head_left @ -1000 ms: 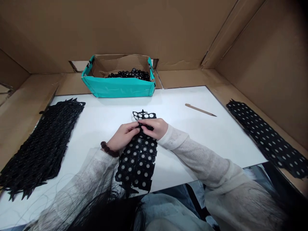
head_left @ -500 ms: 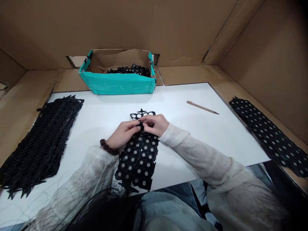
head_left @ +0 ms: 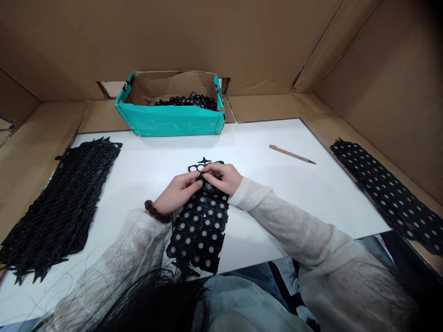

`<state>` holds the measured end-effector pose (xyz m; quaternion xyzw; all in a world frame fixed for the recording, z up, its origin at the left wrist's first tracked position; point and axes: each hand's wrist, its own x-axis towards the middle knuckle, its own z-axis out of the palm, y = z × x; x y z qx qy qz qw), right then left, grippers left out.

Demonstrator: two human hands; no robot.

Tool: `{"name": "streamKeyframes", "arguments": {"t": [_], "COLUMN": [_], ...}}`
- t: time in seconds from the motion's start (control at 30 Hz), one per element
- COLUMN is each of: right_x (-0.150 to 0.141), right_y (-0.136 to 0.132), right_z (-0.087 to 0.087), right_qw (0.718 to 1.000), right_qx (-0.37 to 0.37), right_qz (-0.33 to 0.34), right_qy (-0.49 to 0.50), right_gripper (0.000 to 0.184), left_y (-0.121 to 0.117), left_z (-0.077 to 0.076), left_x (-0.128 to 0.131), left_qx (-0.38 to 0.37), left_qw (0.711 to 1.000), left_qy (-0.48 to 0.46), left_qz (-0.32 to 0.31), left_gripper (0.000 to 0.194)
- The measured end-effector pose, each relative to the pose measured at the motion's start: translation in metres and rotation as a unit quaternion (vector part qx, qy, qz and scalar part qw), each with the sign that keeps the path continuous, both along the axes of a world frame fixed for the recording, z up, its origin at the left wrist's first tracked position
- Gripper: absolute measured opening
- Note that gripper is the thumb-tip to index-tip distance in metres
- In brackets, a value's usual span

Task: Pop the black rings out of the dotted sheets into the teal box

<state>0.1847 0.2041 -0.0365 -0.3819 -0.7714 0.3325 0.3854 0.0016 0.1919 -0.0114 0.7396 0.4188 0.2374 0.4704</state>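
A black perforated sheet lies on the white board in front of me. Most of its round holes hold black rings with pale centres, while holes in the far row near the star-shaped tip show white through. My left hand rests over the sheet's left side, thumb and fingers closed on it. Opposite, my right hand has its fingertips pinched together over the far part of the sheet, touching the left fingertips. Whatever small piece sits between those fingertips is hidden.
A teal-edged cardboard box at the back holds many small black round pieces. Black sheets are stacked at left. Another dotted black sheet lies at right. A pointed brown stick lies on the white board. Cardboard walls surround it.
The right fingers have shifted slightly, and the black piece seen between the fingertips earlier is now mostly covered or pressed down. The left hand has hardly moved.
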Motion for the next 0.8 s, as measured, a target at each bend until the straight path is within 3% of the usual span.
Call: {"name": "streamKeyframes", "arguments": {"t": [0.17, 0.27, 0.37, 0.57, 0.7, 0.8], "right_x": [-0.001, -0.001, -0.002, -0.001, 0.026, 0.046], "right_y": [0.008, 0.012, 0.013, 0.015, 0.039, 0.053], "right_z": [-0.004, -0.002, 0.000, -0.002, -0.006, -0.001], "right_qw": [0.988, 0.954, 0.927, 0.939, 0.893, 0.874], "right_qx": [-0.113, -0.218, -0.267, -0.181, -0.078, 0.042], "right_qz": [-0.039, -0.082, -0.120, -0.150, -0.329, -0.414], "right_qy": [0.101, 0.188, 0.234, 0.252, 0.296, 0.250], "right_gripper": [0.019, 0.023, 0.029, 0.038, 0.032, 0.027], "left_y": [0.000, 0.001, 0.002, 0.002, 0.001, 0.001], "left_z": [0.000, -0.001, -0.002, 0.000, -0.002, -0.004], "left_x": [0.001, 0.000, 0.000, 0.001, 0.000, 0.002], "left_qx": [0.015, 0.016, 0.014, -0.008, -0.015, -0.009], "left_qw": [1.000, 1.000, 1.000, 1.000, 1.000, 1.000], "left_qy": [0.011, 0.008, 0.001, -0.012, -0.014, -0.018], "left_qz": [0.001, -0.006, -0.015, -0.008, -0.004, -0.005], "left_gripper": [0.026, 0.025, 0.024, 0.028, 0.032, 0.031]}}
